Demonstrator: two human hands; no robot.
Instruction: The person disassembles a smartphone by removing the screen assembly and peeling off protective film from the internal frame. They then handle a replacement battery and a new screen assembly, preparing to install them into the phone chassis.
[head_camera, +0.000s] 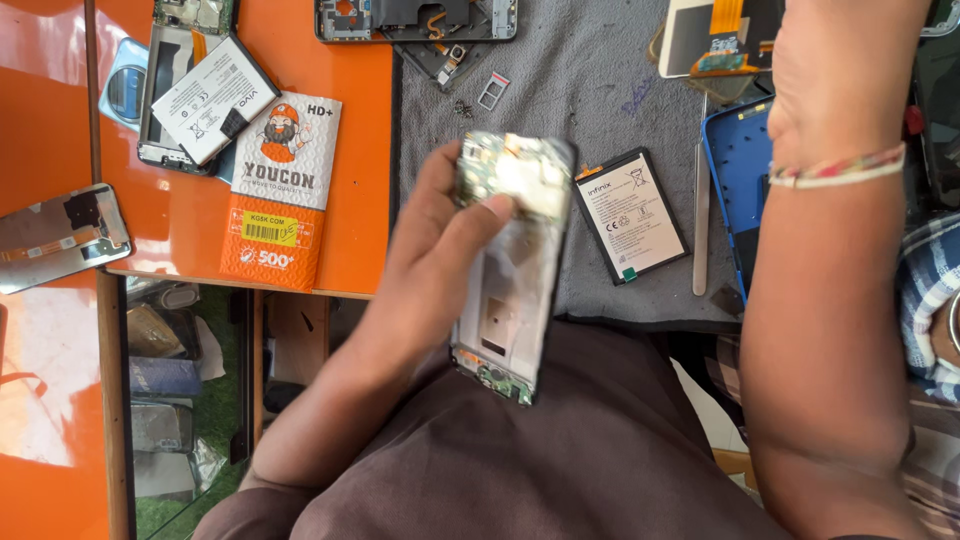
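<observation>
My left hand (430, 250) holds an opened phone body (512, 270) upright over my lap, thumb pressed on the circuit board at its upper end. The phone's empty battery bay faces me. My right arm reaches up and to the right across the grey mat (580, 80). My right hand (835, 70) sits at the top edge, above a blue phone back cover (735, 180), with its fingers cut off by the frame. A beaded bracelet (840, 168) circles that wrist. A loose white-labelled battery (630, 215) lies on the mat just right of the held phone.
A metal pry tool (700, 230), a SIM tray (492, 90) and small screws (463, 105) lie on the mat. On the orange table (350, 150) are a white-and-orange packet (283, 190), another opened phone with battery (195, 85), a stripped frame (415, 18) and a display panel (60, 235).
</observation>
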